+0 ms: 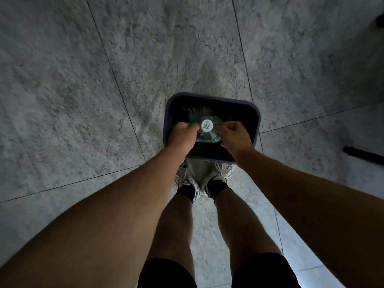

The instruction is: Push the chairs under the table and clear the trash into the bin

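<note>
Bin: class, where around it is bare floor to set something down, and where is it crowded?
Bare stone floor lies left of, beyond and right of the bin. Crowded: its mouth, where left hand and right hand hold a bottle, and the near side by the shoes.

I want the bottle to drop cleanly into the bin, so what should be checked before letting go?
1. Bottle is over the bin opening: ok.
2. Left hand and right hand both grip it: ok.
3. White cap is on: ok.
4. Room left inside the bin: cannot tell, too dark.
5. Bin stands flat on the floor, by the shoes: ok.
</note>
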Demonstrator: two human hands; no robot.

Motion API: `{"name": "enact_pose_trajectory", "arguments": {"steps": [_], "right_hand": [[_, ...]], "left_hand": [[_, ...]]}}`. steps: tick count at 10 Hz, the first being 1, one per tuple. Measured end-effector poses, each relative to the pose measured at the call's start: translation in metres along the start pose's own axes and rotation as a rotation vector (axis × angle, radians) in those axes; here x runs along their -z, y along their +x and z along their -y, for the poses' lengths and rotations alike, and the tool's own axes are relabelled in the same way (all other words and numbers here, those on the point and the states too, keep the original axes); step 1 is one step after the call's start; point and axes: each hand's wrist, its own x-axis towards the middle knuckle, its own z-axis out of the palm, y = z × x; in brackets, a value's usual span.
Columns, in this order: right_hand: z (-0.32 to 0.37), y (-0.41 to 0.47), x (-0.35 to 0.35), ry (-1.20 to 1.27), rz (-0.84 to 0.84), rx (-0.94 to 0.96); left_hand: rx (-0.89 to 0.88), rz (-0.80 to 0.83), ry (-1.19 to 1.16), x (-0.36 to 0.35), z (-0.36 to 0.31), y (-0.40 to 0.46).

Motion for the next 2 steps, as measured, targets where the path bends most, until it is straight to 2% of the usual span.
{"name": "enact_pose_trajectory", "arguments": {"steps": [2], "right_hand": [[-0.018,0.020,-0.002,-0.036,-0.005,-0.022]], "left_hand": [[0.027,0.049,0.109,-0.013,0.014,0.014]]}}
